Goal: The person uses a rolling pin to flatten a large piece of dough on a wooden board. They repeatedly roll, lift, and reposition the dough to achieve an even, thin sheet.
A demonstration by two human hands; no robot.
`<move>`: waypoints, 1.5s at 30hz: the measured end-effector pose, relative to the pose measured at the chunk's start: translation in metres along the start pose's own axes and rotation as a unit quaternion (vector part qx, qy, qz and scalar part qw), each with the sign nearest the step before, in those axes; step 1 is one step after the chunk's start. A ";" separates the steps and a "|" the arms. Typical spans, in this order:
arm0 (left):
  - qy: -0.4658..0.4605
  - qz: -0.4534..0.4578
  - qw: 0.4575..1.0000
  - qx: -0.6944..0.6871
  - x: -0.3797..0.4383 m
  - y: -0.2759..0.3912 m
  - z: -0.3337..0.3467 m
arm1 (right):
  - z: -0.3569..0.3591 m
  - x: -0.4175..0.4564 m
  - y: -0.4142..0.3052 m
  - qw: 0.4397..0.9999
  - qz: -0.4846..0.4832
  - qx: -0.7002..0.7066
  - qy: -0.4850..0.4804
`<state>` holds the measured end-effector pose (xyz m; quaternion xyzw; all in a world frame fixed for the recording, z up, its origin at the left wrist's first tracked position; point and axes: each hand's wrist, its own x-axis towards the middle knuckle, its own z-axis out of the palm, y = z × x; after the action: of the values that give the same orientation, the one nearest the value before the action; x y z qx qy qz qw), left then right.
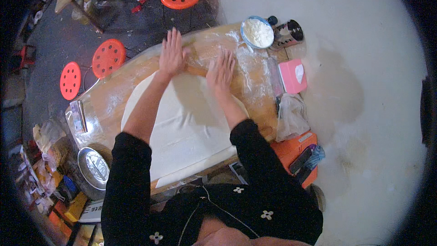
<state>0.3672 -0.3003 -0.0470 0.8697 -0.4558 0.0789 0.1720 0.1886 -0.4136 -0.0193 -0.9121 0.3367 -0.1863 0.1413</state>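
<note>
A large thin sheet of dough [191, 116] lies spread over the wooden table [102, 102], its near edge reaching the table's front edge. Across its far edge runs a wooden rolling pin [196, 70], mostly covered by the hands. My left hand [171, 54] is flat over the pin's left part, fingers stretched forward. To the right, my right hand [221, 70] rests palm down over the pin, slightly blurred, its fingers also extended. Neither hand is curled around the pin. Soft wrinkles cross the middle of the dough.
A blue-rimmed bowl of flour [257, 32] stands at the far right beside a dark canister [288, 34]. A pink tissue box [293, 76] and plastic bag [293, 118] line the wall side. A metal basin [94, 168] sits at left; red stools [109, 58] stand beyond the table.
</note>
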 end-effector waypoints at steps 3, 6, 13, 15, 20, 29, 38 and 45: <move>0.012 -0.072 0.991 -0.113 0.016 -0.020 0.008 | -0.010 0.020 -0.002 0.994 -0.075 0.057 -0.055; -0.054 0.048 0.989 -0.129 -0.020 0.002 -0.018 | -0.014 -0.019 0.028 0.986 -0.142 0.067 -0.055; -0.144 0.035 0.977 -0.152 -0.122 0.006 -0.083 | -0.044 -0.092 0.013 0.980 -0.085 0.125 -0.131; -0.148 0.048 0.979 -0.134 -0.142 0.030 -0.088 | -0.048 -0.126 0.010 0.984 -0.066 0.126 -0.109; -0.151 0.083 0.983 -0.061 -0.068 0.046 -0.043 | -0.045 -0.100 0.013 0.997 0.034 0.005 -0.066; -0.063 0.022 0.982 -0.176 0.008 0.018 0.009 | -0.029 -0.022 0.049 0.991 -0.096 0.086 -0.038; -0.127 0.119 0.978 -0.113 -0.116 0.034 -0.077 | -0.070 -0.130 0.008 0.981 0.022 0.006 -0.190; -0.068 0.113 0.989 -0.069 -0.029 0.056 -0.003 | -0.046 -0.077 0.045 0.995 0.044 -0.088 0.031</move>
<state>0.3048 -0.3059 -0.0403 0.8023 -0.5658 0.0071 0.1904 0.0895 -0.4013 -0.0143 -0.8993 0.3956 -0.1776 0.0577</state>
